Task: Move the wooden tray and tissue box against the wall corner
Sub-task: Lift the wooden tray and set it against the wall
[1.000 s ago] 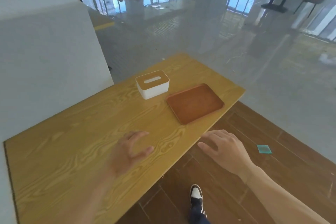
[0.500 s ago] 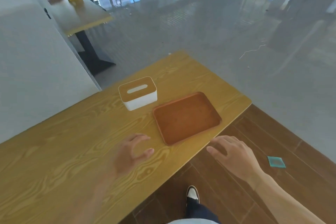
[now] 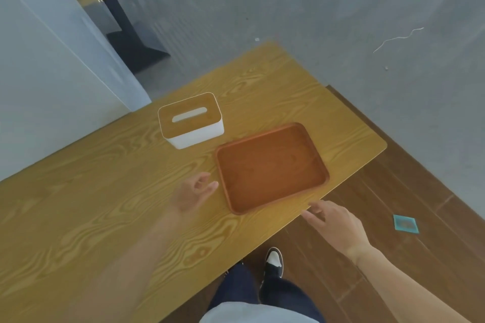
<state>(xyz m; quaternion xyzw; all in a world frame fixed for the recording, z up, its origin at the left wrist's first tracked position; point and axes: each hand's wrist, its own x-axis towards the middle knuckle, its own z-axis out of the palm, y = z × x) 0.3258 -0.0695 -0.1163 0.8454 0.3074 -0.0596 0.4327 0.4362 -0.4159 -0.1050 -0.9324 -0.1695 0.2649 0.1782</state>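
The shallow rectangular reddish-brown wooden tray lies just right of the empty, loosely curled left hand, while the released right hand hovers off its near edge.

Wide bare stretch of table is lying open to the left, btwn near edge & white wall: nothing blocking a hand there. Tissue box is sitting near the wall, w/ a bare strip of tabletop btwn them. Wooden tray is lying just beside the box, narrow gap only, crowding the near edge. Left hand is hovering just off tray's left rim; right hand is hanging past the edge, over open floor.
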